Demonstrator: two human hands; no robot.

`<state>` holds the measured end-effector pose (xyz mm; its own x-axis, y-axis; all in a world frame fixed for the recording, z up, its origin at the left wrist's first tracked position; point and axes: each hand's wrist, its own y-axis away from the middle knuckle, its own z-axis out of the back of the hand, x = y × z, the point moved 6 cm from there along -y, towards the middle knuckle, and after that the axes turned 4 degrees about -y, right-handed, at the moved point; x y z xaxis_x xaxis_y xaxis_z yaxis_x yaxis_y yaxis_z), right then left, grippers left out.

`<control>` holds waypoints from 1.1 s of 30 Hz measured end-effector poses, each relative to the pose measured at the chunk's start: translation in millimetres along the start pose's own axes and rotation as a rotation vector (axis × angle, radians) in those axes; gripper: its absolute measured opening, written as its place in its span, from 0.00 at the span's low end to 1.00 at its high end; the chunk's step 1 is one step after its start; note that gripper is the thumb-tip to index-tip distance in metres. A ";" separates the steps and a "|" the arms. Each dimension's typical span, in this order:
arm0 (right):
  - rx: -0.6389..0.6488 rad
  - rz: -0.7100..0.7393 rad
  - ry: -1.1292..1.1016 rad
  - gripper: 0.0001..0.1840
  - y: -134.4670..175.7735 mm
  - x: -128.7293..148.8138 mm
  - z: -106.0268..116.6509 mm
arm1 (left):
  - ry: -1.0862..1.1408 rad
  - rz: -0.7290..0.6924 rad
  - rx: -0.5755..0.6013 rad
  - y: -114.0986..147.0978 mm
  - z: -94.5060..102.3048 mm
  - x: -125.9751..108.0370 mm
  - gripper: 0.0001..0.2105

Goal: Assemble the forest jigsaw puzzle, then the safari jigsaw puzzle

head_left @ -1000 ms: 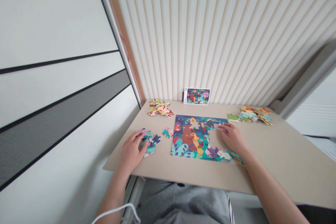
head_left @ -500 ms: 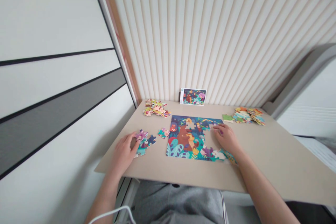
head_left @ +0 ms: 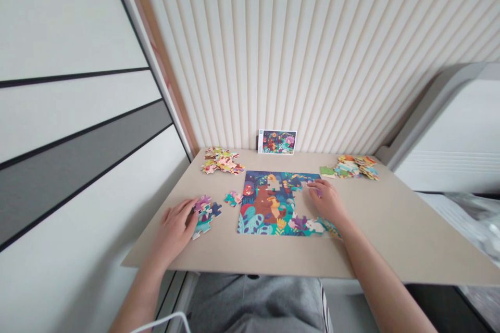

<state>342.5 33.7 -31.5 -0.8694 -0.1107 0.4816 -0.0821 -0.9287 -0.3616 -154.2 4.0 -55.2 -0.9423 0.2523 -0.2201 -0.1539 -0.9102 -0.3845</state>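
Observation:
A partly assembled jigsaw puzzle (head_left: 269, 213) lies flat on the table, with a gap at its upper middle and a larger one on its right side. My right hand (head_left: 330, 202) is over the puzzle's right part, its fingers bent around a puzzle piece (head_left: 319, 192) with purple on it, mostly hidden by the hand. My left hand (head_left: 175, 228) rests at a small pile of puzzle pieces (head_left: 203, 221), thumb and fingers apart at the pile's left edge. One loose puzzle piece (head_left: 233, 198), teal and pink, lies between that pile and the puzzle.
A picture card (head_left: 277, 142) of the puzzle leans upright against the ribbed wall (head_left: 269, 52). Heaps of pieces lie at the back left (head_left: 222, 161) and back right (head_left: 351, 167) of the table (head_left: 273, 257). A white cabinet (head_left: 78, 130) stands to the left.
The whole view has shifted slightly as my head turned right. My left thumb and fingers have drawn back a little from the small pile. My right hand stays at the puzzle's right part.

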 end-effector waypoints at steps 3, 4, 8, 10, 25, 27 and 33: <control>-0.003 0.013 -0.013 0.19 0.0 -0.2 -1.0 | 0.048 0.003 -0.055 -0.7 7.9 -2.2 0.22; -0.005 0.016 -0.017 0.19 -0.1 -0.2 -1.4 | 0.058 -0.001 -0.085 -0.7 12.2 -4.8 0.22; -0.018 0.035 -0.055 0.18 -0.2 5.1 -0.8 | 0.122 -0.041 -0.188 1.6 29.5 -33.6 0.21; -0.031 0.061 -0.101 0.18 0.5 12.7 1.6 | 0.219 -0.074 -0.209 2.8 33.3 -58.9 0.21; 0.396 0.318 -0.561 0.16 29.6 91.9 -3.6 | 0.329 -0.470 -0.009 -1.3 -5.8 -212.6 0.24; 0.471 0.333 -0.573 0.17 34.3 99.9 -5.3 | 0.322 -0.485 -0.004 -0.1 -5.6 -213.1 0.24; 0.556 0.378 -0.572 0.15 43.3 110.2 -12.4 | 0.317 -0.514 -0.023 0.5 -2.9 -212.0 0.24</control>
<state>237.0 -14.3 -4.0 -0.4006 -0.4674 0.7881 0.5403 -0.8151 -0.2088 46.3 -48.9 -11.4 -0.6137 0.7470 -0.2555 -0.5565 -0.6388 -0.5312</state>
